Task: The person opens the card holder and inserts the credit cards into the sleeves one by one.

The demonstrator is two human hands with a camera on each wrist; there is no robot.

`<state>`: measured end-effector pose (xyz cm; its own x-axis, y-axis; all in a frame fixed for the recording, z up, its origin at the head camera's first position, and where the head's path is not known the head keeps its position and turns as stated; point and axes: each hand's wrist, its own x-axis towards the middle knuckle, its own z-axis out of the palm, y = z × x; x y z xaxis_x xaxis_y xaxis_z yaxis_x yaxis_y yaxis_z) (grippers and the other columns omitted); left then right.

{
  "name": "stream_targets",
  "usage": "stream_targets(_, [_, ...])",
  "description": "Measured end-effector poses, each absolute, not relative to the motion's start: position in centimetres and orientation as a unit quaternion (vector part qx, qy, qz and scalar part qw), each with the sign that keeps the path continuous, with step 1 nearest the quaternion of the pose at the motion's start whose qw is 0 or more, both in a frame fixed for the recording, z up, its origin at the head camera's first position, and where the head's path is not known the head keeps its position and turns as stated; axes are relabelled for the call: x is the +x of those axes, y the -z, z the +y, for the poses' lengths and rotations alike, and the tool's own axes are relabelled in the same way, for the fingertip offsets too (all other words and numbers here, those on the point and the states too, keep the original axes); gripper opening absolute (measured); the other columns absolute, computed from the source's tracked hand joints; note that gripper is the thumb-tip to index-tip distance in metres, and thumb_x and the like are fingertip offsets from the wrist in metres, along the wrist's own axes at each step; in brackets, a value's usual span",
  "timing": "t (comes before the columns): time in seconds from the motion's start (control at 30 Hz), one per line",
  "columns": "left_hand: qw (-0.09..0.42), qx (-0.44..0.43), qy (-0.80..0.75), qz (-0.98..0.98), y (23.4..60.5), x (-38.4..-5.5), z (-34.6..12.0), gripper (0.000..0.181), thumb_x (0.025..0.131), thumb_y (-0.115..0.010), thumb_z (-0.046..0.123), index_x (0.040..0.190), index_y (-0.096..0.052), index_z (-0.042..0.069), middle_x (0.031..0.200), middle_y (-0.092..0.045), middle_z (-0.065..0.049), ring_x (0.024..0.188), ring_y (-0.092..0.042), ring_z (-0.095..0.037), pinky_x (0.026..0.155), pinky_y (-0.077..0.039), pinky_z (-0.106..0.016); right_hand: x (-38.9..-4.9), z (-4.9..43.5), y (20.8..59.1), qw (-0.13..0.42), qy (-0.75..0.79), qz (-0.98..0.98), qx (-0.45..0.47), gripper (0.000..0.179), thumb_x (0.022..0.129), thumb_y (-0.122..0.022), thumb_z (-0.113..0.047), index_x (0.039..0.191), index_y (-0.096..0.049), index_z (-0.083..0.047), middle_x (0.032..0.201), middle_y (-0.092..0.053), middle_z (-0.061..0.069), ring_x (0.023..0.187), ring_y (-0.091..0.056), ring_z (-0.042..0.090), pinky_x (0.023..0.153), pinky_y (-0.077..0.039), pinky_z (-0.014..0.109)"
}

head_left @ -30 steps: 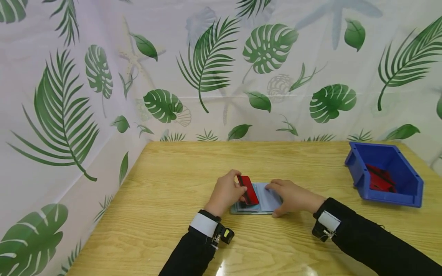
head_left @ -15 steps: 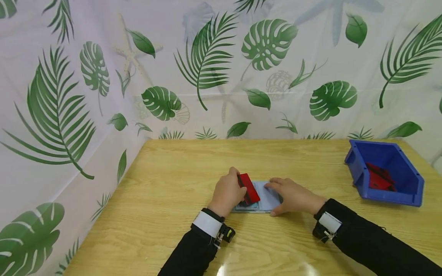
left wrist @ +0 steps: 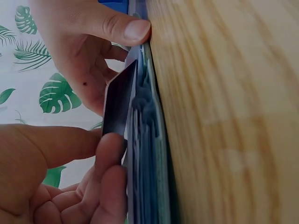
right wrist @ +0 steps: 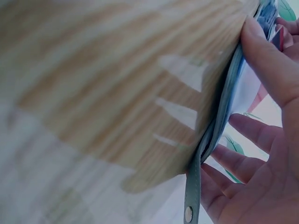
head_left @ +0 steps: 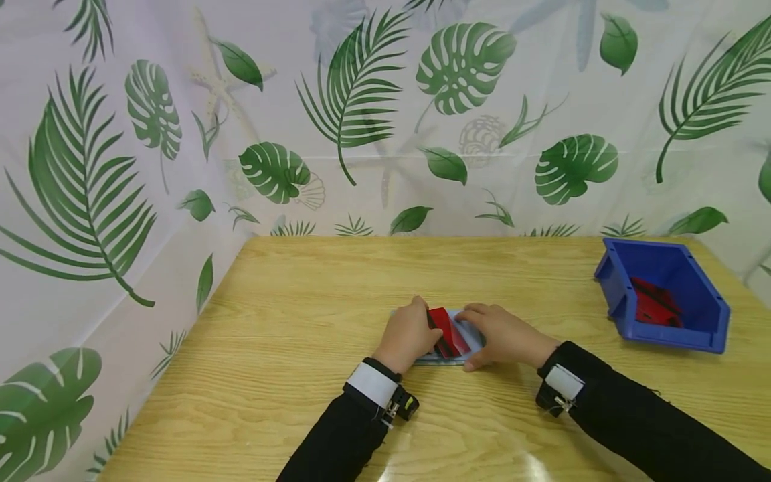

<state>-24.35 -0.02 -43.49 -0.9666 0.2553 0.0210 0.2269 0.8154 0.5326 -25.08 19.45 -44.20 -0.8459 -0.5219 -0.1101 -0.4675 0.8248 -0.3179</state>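
My left hand pinches a red card with a black stripe between thumb and fingers. Under it, a pale blue card holder lies spread on the table, and the card's right part looks paler, as if behind a clear sleeve. In the left wrist view the card leans against the stacked sleeves. My right hand holds the holder's right side, thumb at the near edge and fingers toward the far edge. A strap with a metal snap sticks out from the holder in the right wrist view.
A blue plastic bin stands at the right of the wooden table, with red and black cards inside. A leaf-patterned cloth hangs behind the table and along its left side.
The red card and my left hand have shifted slightly right, toward my right hand. The card's right portion now appears covered by something translucent. The head view has tilted slightly.
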Motion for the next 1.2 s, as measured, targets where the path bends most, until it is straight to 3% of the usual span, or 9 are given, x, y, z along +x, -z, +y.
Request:
stream_targets(0.13, [0.033,0.132,-0.255,0.957,43.6,-24.4,0.3,0.038,0.088,-0.073,0.022,0.116,-0.06,-0.002,0.073,-0.065,-0.005,0.054,-0.057,-0.012,0.05,-0.043,-0.023,-25.1,19.5,44.2,0.091,0.145,0.949,-0.264,0.082,0.07,-0.086,-0.042,0.134,-0.053,-0.002,0.139,-0.045,0.027,0.123,-0.046,0.048,0.097,-0.041,0.056])
stream_targets(0.43, [0.017,0.142,-0.215,0.966,43.9,-24.5,0.8,0.04,0.088,-0.073,0.024,0.121,-0.065,0.004,0.097,-0.072,-0.009,0.074,-0.067,-0.018,0.062,-0.052,-0.028,-25.0,19.2,44.0,0.108,0.141,0.95,-0.256,0.083,0.07,-0.087,-0.042,0.136,-0.053,-0.003,0.14,-0.045,0.026,0.124,-0.046,0.047,0.098,-0.04,0.056])
stream_targets(0.63, [0.018,0.124,-0.203,0.971,43.9,-24.6,1.8,0.053,0.085,-0.077,0.028,0.124,-0.058,-0.002,0.089,-0.071,-0.013,0.07,-0.069,-0.023,0.057,-0.053,-0.03,-25.3,19.1,43.8,0.127,0.153,0.948,-0.249,0.091,0.07,-0.087,-0.042,0.14,-0.047,0.001,0.141,-0.044,0.027,0.125,-0.045,0.047,0.098,-0.041,0.055])
stream_targets(0.87, [0.002,0.132,-0.188,0.973,44.2,-24.7,3.1,0.048,0.085,-0.076,0.028,0.119,-0.059,-0.001,0.083,-0.069,-0.011,0.067,-0.067,-0.02,0.05,-0.049,-0.029,-25.7,19.1,43.3,0.142,0.182,0.935,-0.269,0.095,0.071,-0.087,-0.036,0.144,-0.04,0.004,0.141,-0.042,0.031,0.123,-0.047,0.046,0.094,-0.045,0.052])
stream_targets(1.03, [0.027,0.159,-0.186,0.969,43.7,-24.3,3.7,0.051,0.087,-0.074,0.032,0.124,-0.057,0.001,0.088,-0.069,-0.009,0.07,-0.066,-0.018,0.055,-0.05,-0.027,-26.0,19.4,42.7,0.153,0.202,0.924,-0.286,0.084,0.074,-0.084,-0.029,0.14,-0.046,0.005,0.137,-0.048,0.028,0.123,-0.048,0.046,0.096,-0.043,0.054])
stream_targets(1.2, [0.08,0.191,-0.207,0.956,42.5,-23.4,4.2,0.052,0.09,-0.07,0.035,0.127,-0.055,0.001,0.092,-0.068,-0.008,0.072,-0.064,-0.017,0.058,-0.048,-0.025,-26.0,20.1,42.7,0.142,0.231,0.919,-0.288,0.062,0.074,-0.085,-0.022,0.126,-0.059,-0.001,0.123,-0.061,0.016,0.112,-0.057,0.036,0.091,-0.048,0.05])
